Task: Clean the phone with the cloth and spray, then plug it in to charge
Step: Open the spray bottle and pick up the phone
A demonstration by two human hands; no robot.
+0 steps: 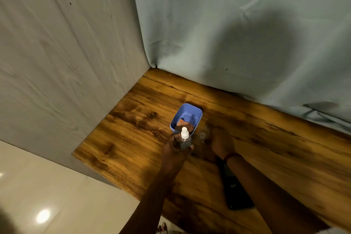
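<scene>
My left hand (175,148) grips a small clear spray bottle (185,138) with a white nozzle, upright just in front of the blue bin (196,113). An orange-brown cloth (187,126) lies inside the bin. To the right of the bottle is my right hand (221,142), blurred by motion. A small clear cap-like thing (202,135) shows at its fingertips, but the grip is unclear. The black phone (238,194) lies flat on the wooden table (133,138), near the front and partly under my right forearm.
A grey wood-grain panel (66,62) walls the table's left side. A pale blue-green curtain (237,24) hangs along the back. The table's left corner (76,153) drops off to a glossy tiled floor (57,195). No charger or cable is visible.
</scene>
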